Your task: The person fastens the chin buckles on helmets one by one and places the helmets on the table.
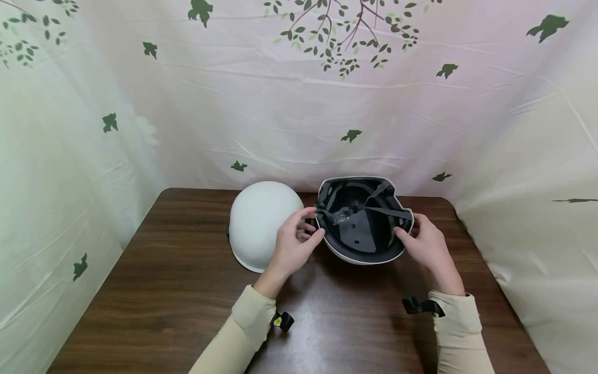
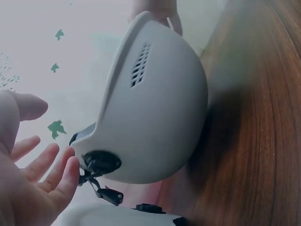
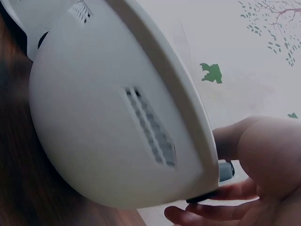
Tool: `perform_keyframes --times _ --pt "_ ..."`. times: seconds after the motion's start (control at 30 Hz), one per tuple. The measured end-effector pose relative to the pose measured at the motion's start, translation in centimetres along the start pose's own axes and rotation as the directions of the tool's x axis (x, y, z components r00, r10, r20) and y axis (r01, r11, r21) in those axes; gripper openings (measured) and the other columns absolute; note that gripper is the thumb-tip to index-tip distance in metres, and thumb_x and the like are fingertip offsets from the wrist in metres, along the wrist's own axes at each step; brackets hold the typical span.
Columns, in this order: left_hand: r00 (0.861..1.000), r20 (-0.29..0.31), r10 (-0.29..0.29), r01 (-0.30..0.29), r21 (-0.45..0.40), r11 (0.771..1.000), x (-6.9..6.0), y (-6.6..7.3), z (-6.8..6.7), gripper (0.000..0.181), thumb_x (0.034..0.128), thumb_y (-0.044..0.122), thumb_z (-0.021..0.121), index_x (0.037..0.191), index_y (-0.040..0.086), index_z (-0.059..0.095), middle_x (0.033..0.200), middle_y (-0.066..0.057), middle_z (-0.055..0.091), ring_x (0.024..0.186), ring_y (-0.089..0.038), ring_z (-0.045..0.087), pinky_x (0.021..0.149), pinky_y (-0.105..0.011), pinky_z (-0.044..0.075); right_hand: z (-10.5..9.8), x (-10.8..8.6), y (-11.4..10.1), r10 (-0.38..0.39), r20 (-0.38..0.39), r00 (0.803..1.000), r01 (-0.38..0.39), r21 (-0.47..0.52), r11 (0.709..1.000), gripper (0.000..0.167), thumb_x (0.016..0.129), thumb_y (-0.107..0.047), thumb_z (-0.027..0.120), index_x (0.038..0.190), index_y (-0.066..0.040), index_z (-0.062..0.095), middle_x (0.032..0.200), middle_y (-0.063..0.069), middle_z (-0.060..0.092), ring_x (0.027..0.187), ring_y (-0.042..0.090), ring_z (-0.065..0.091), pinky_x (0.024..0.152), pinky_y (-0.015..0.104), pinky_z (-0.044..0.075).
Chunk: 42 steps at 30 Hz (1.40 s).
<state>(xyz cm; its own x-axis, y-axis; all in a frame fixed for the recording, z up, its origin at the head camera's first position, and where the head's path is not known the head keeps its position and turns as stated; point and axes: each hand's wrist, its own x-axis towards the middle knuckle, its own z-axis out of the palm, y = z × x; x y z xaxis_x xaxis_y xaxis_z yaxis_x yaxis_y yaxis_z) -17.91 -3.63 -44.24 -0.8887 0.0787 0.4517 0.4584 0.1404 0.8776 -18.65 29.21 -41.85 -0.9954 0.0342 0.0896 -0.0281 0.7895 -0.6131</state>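
Note:
A white helmet (image 1: 352, 258) lies with its hollow toward me, showing black padding (image 1: 357, 234) and grey chin straps (image 1: 385, 211). My right hand (image 1: 427, 244) pinches its right rim, thumb inside and fingers outside. Beside the left rim is my left hand (image 1: 294, 244), its fingers spread and loosely bent. In the left wrist view those fingertips (image 2: 70, 174) come close to the black round side fitting (image 2: 101, 162) and a dangling buckle (image 2: 110, 195); whether they touch is unclear. Vent slots (image 3: 150, 127) mark the shell in the right wrist view.
A second white helmet (image 1: 261, 223) sits dome up just left of the first, partly behind my left hand. Both stand near the back edge of the brown wooden table (image 1: 187, 291). A pale curtain (image 1: 289, 119) printed with leaves and birds hangs behind and at both sides.

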Motion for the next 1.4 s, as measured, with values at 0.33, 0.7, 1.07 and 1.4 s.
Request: perform_keyframes --times 0.33,0.7,1.07,1.4 --pt "1.000 0.013 -0.021 0.020 0.017 1.000 -0.3 -0.1 0.1 0.046 0.0942 0.012 0.078 0.137 0.005 0.065 0.126 -0.015 0.068 0.098 -0.036 0.070 0.082 -0.060 0.059 -0.6 0.2 -0.3 -0.059 -0.027 0.998 0.058 -0.032 0.998 0.067 0.104 -0.032 0.062 0.152 0.008 0.040 0.140 0.037 0.054 0.116 0.049 0.058 0.092 0.060 0.048" --pt "0.999 -0.004 -0.048 0.048 0.010 0.999 -0.6 0.0 0.0 0.058 0.0927 0.014 0.080 0.145 0.008 0.058 0.134 -0.018 0.063 0.098 -0.038 0.070 0.082 -0.060 0.060 -1.0 0.3 -5.0 -0.275 -0.333 0.902 0.274 -0.050 0.960 0.054 0.097 -0.017 0.071 0.143 0.006 0.056 0.135 0.032 0.057 0.122 0.048 0.056 0.097 0.062 0.048" --pt "0.998 -0.018 -0.058 0.058 0.026 0.998 -0.5 0.0 0.1 0.062 0.0934 0.020 0.080 0.149 0.006 0.054 0.139 -0.016 0.060 0.111 -0.041 0.066 0.084 -0.056 0.061 3.5 2.5 -9.4 -0.332 0.006 0.943 0.304 0.386 0.871 0.047 0.109 -0.019 0.058 0.152 -0.005 0.049 0.135 0.019 0.067 0.107 0.034 0.072 0.084 0.027 0.057" --pt "0.999 -0.022 -0.043 0.044 0.037 0.998 -0.6 0.1 0.0 0.063 0.0935 0.019 0.081 0.148 0.006 0.053 0.139 -0.019 0.059 0.105 -0.035 0.069 0.083 -0.058 0.060 6.5 3.1 -11.4 -0.245 0.275 0.930 0.056 0.551 0.832 0.063 0.108 -0.022 0.060 0.162 -0.006 0.031 0.142 0.027 0.061 0.111 0.039 0.072 0.093 0.054 0.060"
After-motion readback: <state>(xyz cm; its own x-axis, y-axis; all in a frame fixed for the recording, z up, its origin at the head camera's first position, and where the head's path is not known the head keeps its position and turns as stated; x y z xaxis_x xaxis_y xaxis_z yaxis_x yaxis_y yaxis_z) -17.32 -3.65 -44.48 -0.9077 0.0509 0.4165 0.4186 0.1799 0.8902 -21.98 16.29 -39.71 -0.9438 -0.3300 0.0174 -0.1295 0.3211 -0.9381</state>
